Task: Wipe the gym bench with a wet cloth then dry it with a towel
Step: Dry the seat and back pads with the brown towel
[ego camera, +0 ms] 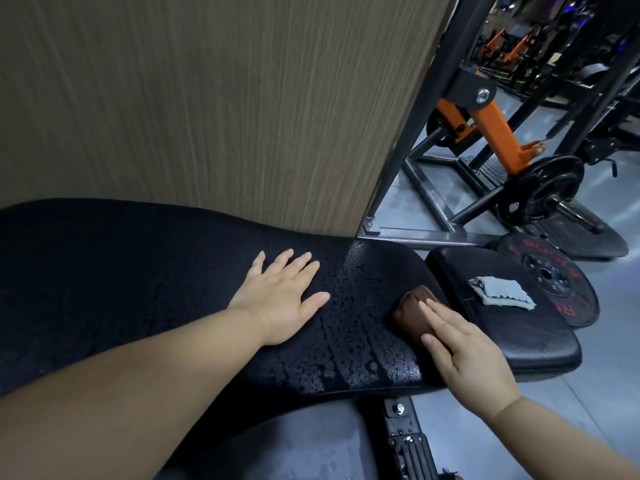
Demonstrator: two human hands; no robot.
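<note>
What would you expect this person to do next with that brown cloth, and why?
Probably slide the brown cloth leftward along the pad, toward the left hand. The right hand presses it flat near the pad's end, and water beads cover the surface between the hands. The grey cloth lies on the seat.

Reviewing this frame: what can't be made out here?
Head view only:
- Brown cloth: its near part is hidden under the right hand.
- Bench back pad: left end cut off by the frame edge; the left forearm covers its near edge.
- Weight plate lettering: partly behind the seat pad, unreadable.
</note>
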